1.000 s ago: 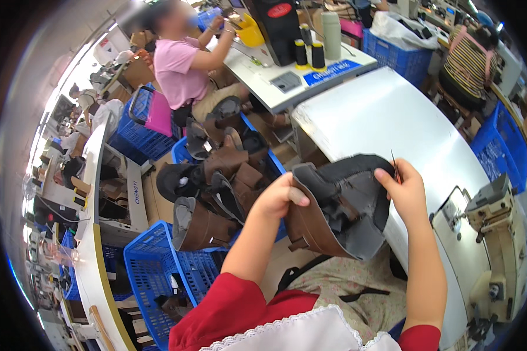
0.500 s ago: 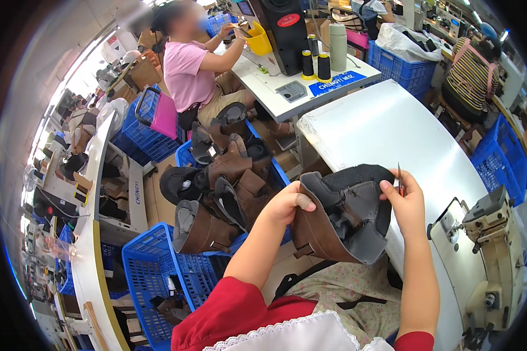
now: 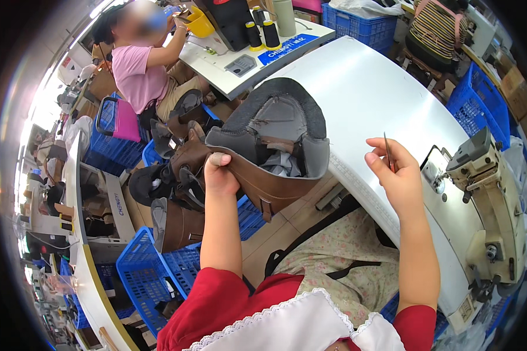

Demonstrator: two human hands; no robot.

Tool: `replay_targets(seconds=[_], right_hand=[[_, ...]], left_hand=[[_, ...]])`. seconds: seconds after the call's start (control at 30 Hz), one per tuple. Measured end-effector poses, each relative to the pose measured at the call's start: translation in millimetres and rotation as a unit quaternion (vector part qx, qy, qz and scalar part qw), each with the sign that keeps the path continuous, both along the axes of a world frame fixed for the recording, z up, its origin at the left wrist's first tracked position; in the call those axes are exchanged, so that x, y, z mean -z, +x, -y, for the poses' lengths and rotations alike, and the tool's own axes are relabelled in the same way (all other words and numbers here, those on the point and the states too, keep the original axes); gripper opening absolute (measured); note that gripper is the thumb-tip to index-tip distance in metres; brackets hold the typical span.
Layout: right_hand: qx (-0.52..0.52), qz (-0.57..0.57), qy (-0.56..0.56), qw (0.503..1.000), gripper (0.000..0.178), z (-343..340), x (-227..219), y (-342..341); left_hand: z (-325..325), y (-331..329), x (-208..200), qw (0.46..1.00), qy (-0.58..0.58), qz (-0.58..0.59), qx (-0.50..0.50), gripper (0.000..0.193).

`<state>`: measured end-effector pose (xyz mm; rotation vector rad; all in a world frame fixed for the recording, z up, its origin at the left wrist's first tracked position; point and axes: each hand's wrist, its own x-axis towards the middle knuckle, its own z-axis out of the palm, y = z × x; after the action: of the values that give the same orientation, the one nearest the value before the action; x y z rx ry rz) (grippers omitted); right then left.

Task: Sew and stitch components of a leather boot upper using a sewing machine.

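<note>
My left hand [image 3: 221,174] grips a brown boot upper [image 3: 260,186] by its near left edge, the thumb on the rim. The upper is turned up so its grey lining and black padded collar show; some crumpled grey material lies inside. A small strap tab hangs at its lower edge. My right hand [image 3: 397,181], apart from the upper and over the white table, is closed around small scissors [image 3: 387,147], their thin pointed blade upward and a reddish handle partly hidden by my fingers.
A white table [image 3: 357,82] with a sewing machine [image 3: 486,193] stands to my right. More brown boot uppers [image 3: 178,225] are piled on my left, above a blue crate [image 3: 143,266]. Beyond, a co-worker in a pink shirt [image 3: 137,76] sits at another machine table with thread spools [image 3: 271,35].
My right hand has let go of the upper's right edge and moved away with the scissors. My left hand has shifted left, and the upper is raised and turned, its padded collar toward the top.
</note>
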<state>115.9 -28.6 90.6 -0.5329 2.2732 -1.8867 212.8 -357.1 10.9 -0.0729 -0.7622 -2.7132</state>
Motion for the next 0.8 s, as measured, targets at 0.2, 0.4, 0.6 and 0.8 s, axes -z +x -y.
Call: replay_targets(seconds=[0.2, 0.4, 0.6, 0.8], right_hand=[[-0.019, 0.014, 0.005, 1.000, 0.025, -1, -2, 14], [-0.024, 0.002, 0.047, 0.999, 0.023, -2, -2, 17], [-0.032, 0.017, 0.059, 0.998, 0.021, -1, -3, 18], [-0.036, 0.024, 0.048, 0.998, 0.026, -1, 6, 16]], left_hand=[[-11, -2, 5, 1.000, 0.027, -0.012, -0.008, 0.051], [-10, -1, 9, 0.999, 0.028, -0.025, 0.040, 0.051], [-17, 0, 5, 1.000, 0.003, -0.008, 0.027, 0.054], [-18, -1, 6, 1.000, -0.017, 0.004, 0.012, 0.056]])
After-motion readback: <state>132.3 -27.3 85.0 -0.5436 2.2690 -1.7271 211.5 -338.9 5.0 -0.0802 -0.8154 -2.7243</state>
